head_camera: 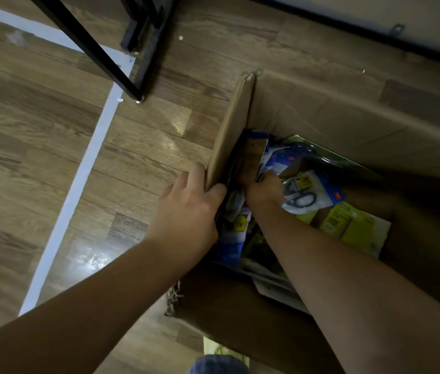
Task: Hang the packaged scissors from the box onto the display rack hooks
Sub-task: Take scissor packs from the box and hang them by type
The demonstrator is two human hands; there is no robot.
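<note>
Box: open cardboard box (321,109) on the wooden floor (38,130), filling the frame from 3 to 6 o'clock; left flap (231,130) stands upright along its left edge.
Box contents: loose heap of packaged scissors (305,195), blue-and-white cards mixed with yellow ones; one clear blister with black-handled scissors lies on top near centre; yellow packs (348,225) lie toward 4 o'clock of it; more blue packs (231,244) stand on edge against the left wall.
Left hand: left hand (186,209) at the box's left edge, fingers curled over the lower end of the upright flap, thumb inside, gripping the cardboard.
Right hand: right hand (262,190) plunged inside the box just right of the flap, fingers buried among the packs and hidden; cannot tell whether closed on anything.
Scissors relative to hands: top blister pack touches the right hand at its 3 o'clock side; on-edge blue packs sit between the two wrists, at 5 o'clock of the left hand.
Rack: black metal frame legs (100,52) on the floor at 11 o'clock, well apart from the box; hooks out of view.
Floor: white tape line (78,184) runs from 7 o'clock up toward the rack's foot.
Bottom edge: blue fabric (217,365) at 6 o'clock, beside the box's near wall.
</note>
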